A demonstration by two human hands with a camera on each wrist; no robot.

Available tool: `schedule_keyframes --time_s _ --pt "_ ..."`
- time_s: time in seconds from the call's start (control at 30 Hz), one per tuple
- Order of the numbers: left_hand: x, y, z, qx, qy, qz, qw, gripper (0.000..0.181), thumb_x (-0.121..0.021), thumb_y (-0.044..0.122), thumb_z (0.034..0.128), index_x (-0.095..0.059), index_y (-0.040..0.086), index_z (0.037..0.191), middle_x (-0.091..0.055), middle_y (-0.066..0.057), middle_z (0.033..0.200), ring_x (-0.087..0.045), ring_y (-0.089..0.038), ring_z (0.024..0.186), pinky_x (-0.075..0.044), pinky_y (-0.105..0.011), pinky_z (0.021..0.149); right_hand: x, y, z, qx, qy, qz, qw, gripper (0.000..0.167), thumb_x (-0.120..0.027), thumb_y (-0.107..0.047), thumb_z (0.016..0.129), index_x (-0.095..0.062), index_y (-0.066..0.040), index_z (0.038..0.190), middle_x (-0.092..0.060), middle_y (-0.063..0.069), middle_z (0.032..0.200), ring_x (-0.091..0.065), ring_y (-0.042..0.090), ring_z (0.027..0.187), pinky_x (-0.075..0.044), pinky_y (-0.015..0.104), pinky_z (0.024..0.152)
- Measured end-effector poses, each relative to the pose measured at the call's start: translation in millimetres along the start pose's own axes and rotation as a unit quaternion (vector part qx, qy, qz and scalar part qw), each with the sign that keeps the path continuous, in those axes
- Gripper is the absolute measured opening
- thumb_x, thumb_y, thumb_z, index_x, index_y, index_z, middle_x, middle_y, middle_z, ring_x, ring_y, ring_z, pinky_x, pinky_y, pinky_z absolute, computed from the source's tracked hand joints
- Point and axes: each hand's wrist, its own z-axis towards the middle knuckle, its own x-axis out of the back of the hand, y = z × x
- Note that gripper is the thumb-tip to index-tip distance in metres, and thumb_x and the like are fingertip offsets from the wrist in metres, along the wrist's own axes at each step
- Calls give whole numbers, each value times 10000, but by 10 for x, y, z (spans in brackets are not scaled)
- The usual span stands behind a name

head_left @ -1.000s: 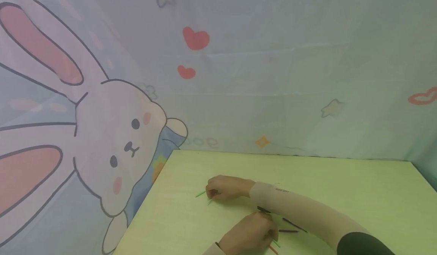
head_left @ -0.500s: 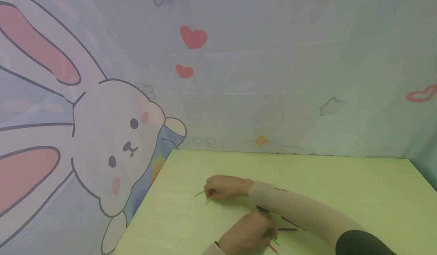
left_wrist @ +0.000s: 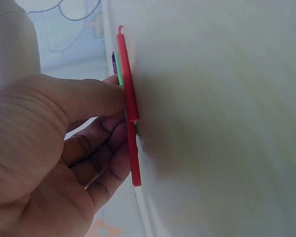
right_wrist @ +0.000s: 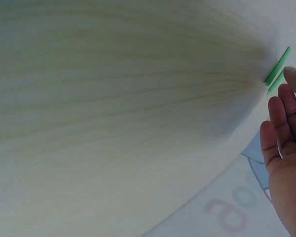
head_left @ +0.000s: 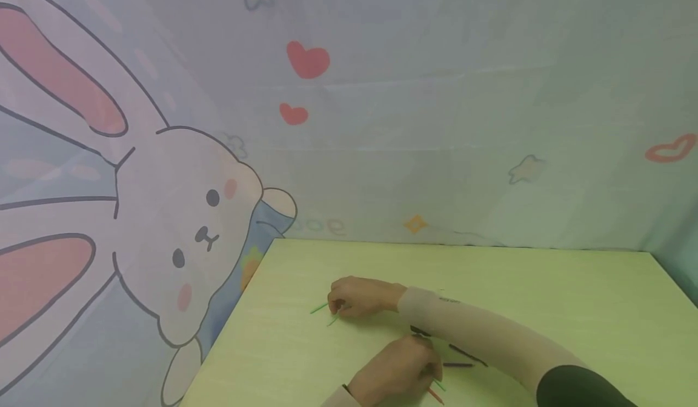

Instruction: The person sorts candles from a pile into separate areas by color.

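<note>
left fingers (left_wrist: 106,97) in pinch on red stick (left_wrist: 128,79), right fingers (right_wrist: 281,121) by green sticks (right_wrist: 277,66), grip unclear, faint lettering (right_wrist: 232,211)

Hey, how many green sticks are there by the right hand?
2 visible: one green stick juts out left of the right hand; the other green stick shows just below its fingertips. More could be hidden under the hand.

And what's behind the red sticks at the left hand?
The left wrist view shows parts of a green stick and a purple stick behind the red sticks. Anything more there is hidden by those sticks and the left hand.
</note>
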Motion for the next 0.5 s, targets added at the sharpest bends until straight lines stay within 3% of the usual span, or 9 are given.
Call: schedule_keyframes --time_s 0.5 --pt "11 -4 19 94 -140 -7 9999 175 -849 27 921 -885 197 946 -784 164 914 -650 108 884 -480 -29 837 132 118 -178 -312 138 30 9994 66 -771 -141 1070 -771 -191 1113 -685 -86 1107 -653 27 1062 -540 157 966"
